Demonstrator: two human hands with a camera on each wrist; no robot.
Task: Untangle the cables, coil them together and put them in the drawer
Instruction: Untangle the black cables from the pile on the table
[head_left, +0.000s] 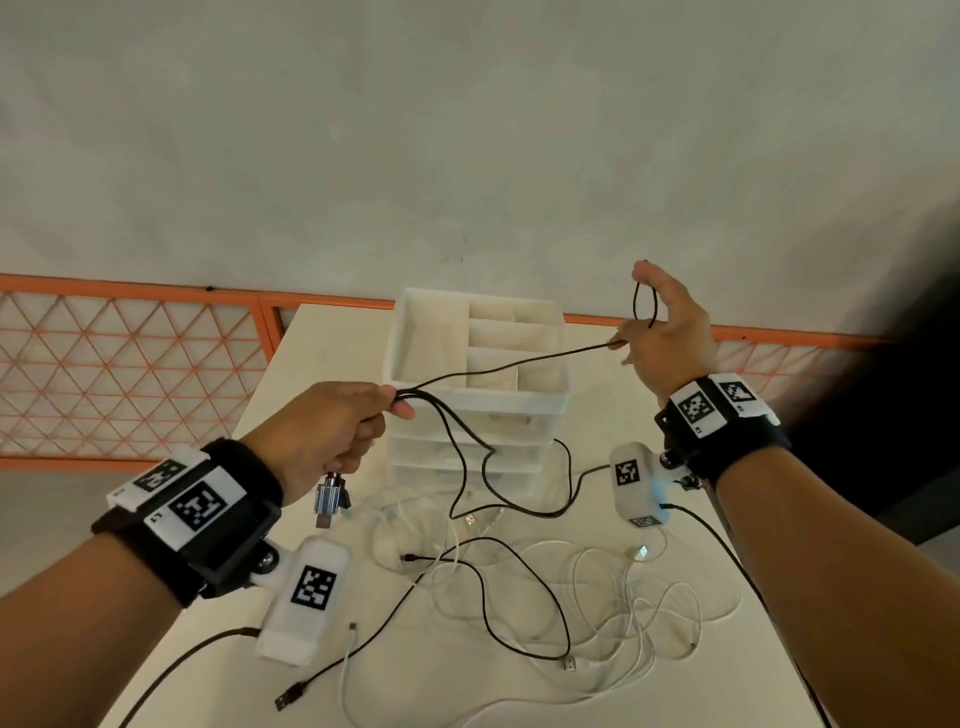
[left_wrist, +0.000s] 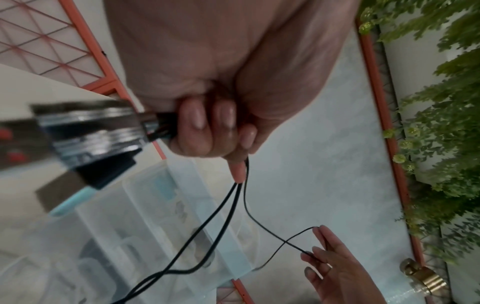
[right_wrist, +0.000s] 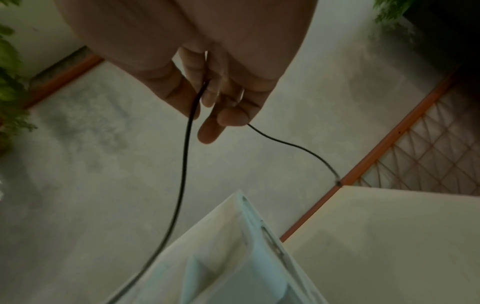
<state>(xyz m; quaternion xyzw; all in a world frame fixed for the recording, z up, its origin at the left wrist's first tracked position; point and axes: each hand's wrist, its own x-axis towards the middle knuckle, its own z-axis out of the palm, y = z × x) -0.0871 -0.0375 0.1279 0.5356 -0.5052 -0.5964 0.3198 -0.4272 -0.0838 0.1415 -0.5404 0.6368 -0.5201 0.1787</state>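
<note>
**Black cable half-gathered, held above the table**

Black cable (head_left: 498, 366) is thin, light and limp; it probably kinks easily, so I take it near the plug end. My left hand (head_left: 332, 436) is fisted round its strands. My right hand (head_left: 662, 332), raised beyond the drawer unit (head_left: 519, 402), pinches a small loop. White cables (head_left: 613, 587) lie tangled at the table's near edge.

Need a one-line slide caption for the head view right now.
Left hand grips gathered black cable strands while right hand lifts a loop above the drawer unit.
</note>
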